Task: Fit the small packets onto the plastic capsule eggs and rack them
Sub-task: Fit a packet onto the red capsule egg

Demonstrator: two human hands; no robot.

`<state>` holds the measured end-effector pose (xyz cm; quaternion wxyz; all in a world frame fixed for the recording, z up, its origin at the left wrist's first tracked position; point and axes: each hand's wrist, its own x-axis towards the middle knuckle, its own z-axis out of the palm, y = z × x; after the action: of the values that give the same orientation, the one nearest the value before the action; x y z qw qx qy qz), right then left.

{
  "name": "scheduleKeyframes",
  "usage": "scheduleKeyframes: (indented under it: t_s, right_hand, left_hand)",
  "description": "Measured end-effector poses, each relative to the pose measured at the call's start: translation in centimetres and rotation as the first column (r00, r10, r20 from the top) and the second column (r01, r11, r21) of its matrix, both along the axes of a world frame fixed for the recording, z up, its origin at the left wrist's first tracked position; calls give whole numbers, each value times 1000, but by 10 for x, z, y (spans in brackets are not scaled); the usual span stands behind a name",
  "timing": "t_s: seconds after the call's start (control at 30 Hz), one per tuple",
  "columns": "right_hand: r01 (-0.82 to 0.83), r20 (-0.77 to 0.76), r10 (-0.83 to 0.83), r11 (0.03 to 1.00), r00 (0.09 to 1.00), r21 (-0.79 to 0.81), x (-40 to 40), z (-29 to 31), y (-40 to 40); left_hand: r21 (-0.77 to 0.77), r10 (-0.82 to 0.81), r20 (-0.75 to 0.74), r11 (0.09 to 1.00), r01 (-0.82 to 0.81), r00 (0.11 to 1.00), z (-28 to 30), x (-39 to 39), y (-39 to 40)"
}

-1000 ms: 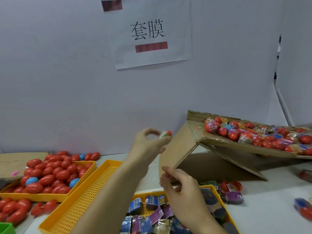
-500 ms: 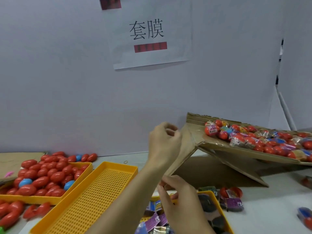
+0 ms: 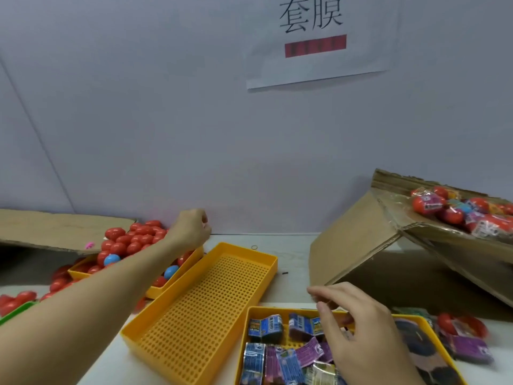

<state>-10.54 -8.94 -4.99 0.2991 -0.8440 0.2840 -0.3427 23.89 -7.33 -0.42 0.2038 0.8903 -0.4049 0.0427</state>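
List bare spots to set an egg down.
Free: the empty perforated yellow tray; the bare white tabletop between that tray, the wall and the cardboard box. Crowded: egg tray under the left hand, packet tray under the right hand.

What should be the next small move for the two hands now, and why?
Probably the left hand should lower and pick one red egg from the heaped yellow tray beneath it, while the right hand, above the packets, pinches one. The left hand looks curled with no egg visible in it, and the perforated tray between them holds nothing.
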Motion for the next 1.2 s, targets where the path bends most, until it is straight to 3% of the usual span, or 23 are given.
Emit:
scheduleKeyframes:
  t_s: [0.3,0.47,0.53,0.63,0.73,0.83,0.9,0.97,1.2]
  right_hand:
    - [-5,-37,3,998,999,-67,4,0,-3]
    - [20,-98,-29,996,995,-92,7,6,3]
    - [51,-43,-59,983,997,-176,8,6,-1]
    - [14,-90,-23,995,996,-97,9,9,2]
    - [51,-86,-70,979,994,-199,9,2,-3]
    - [75,-112,-104,967,988,-242,8,1,-2]
    - [79,-82,-97,976,992,-204,7,-1,-4]
    - [100,47,-96,992,994,-82,5,-5,-5]
    - [97,81,-97,995,992,-2,1,-6,-7]
  left_hand:
    - [205,186,40,960,-190,982,-27,26,-48]
    - [210,241,68,945,-250,968,-36,37,-60]
    - [231,277,83,929,-288,957,-39,39,-61]
    - [253,305,91,913,-319,948,-44,40,-63]
    - [265,302,101,910,-318,948,-44,38,-64]
    - [212,253,135,937,-278,958,-35,34,-59]
    - [161,207,164,959,-234,964,-26,30,-55]
    - [92,161,154,980,-177,975,-15,23,-50]
    - [-209,-52,93,975,70,994,24,-54,-21]
